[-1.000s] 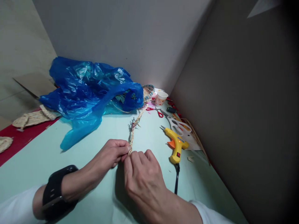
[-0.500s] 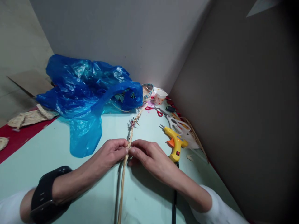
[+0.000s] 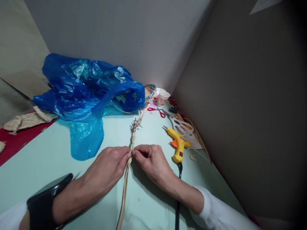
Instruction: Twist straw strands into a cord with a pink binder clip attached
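A pale braided straw cord (image 3: 133,139) runs from the back of the table toward me, its unbraided strands (image 3: 124,188) trailing down past my hands. My left hand (image 3: 111,164) pinches it from the left between thumb and fingers. From the right, my right hand (image 3: 150,159) pinches the same spot, fingertips almost touching the left ones. Small dark clips or wires (image 3: 135,124) sit around the braid farther up. To the right of my right hand lies a yellow glue gun (image 3: 177,145) with an orange trigger, its black cable running toward me.
A crumpled blue plastic bag (image 3: 88,86) covers the back left. Behind lie a woven basket (image 3: 150,92), a paper cup (image 3: 163,98), red-handled scissors (image 3: 162,113) and white-handled scissors (image 3: 181,125). A woven straw piece (image 3: 28,121) lies at far left. Walls border the table behind and right.
My left wrist has turned and its hand shows more of its back. Both hands still pinch the braid. The whole view has shifted slightly.
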`<action>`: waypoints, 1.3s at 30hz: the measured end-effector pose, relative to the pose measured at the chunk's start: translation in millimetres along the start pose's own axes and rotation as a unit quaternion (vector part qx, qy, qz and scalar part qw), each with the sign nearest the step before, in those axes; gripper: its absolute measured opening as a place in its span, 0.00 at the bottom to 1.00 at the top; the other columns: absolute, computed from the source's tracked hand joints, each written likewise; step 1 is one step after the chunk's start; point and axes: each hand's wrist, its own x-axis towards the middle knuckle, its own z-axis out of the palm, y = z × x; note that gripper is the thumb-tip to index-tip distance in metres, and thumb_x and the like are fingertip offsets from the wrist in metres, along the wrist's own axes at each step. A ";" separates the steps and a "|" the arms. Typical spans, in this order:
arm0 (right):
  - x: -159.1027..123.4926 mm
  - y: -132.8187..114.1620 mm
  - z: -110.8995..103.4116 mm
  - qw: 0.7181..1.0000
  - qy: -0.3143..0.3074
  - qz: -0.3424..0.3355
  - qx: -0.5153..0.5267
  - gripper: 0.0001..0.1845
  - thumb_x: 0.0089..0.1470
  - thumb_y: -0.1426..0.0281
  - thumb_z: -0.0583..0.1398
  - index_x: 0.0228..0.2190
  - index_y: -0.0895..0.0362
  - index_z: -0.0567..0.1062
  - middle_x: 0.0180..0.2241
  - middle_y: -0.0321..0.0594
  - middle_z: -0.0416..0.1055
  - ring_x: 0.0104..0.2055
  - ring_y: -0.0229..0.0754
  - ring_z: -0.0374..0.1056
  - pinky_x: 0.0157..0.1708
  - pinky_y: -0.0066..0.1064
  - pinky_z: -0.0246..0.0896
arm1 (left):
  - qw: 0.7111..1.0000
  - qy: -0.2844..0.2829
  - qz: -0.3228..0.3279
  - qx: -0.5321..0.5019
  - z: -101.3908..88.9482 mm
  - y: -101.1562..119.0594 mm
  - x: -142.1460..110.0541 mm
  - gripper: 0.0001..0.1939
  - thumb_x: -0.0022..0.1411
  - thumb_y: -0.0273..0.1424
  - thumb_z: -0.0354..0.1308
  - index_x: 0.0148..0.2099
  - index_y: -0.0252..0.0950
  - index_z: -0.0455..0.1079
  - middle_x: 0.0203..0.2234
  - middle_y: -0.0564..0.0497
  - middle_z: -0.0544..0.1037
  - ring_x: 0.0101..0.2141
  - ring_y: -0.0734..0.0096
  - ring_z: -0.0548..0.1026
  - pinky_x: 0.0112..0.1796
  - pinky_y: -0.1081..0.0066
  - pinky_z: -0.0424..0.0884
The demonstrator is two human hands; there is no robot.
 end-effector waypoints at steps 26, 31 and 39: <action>-1.4 5.4 -2.7 0.985 -0.030 0.031 0.169 0.16 0.58 0.64 0.56 0.25 0.61 0.77 0.22 0.35 0.69 0.25 0.35 0.58 0.28 0.26 0.53 | 0.994 0.031 0.061 0.091 9.5 6.5 -18.2 0.17 0.67 0.36 0.44 0.30 0.38 0.69 0.26 0.48 0.76 0.28 0.62 0.74 0.31 0.65 0.61; -2.1 -0.6 -6.9 0.970 -0.046 0.017 0.236 0.16 0.58 0.67 0.55 0.24 0.61 0.77 0.25 0.39 0.73 0.30 0.37 0.65 0.38 0.28 0.58 | 0.985 0.060 -0.047 -0.154 -5.2 -4.9 4.4 0.10 0.63 0.38 0.52 0.40 0.38 0.67 0.31 0.51 0.74 0.34 0.65 0.71 0.37 0.67 0.63; -2.8 2.2 -5.7 0.965 -0.086 -0.002 0.247 0.13 0.58 0.71 0.53 0.27 0.60 0.75 0.26 0.39 0.73 0.31 0.39 0.67 0.39 0.31 0.60 | 0.880 -0.101 -0.141 -0.443 8.5 3.6 7.4 0.10 0.60 0.37 0.53 0.35 0.36 0.62 0.20 0.60 0.63 0.17 0.82 0.49 0.19 0.75 0.43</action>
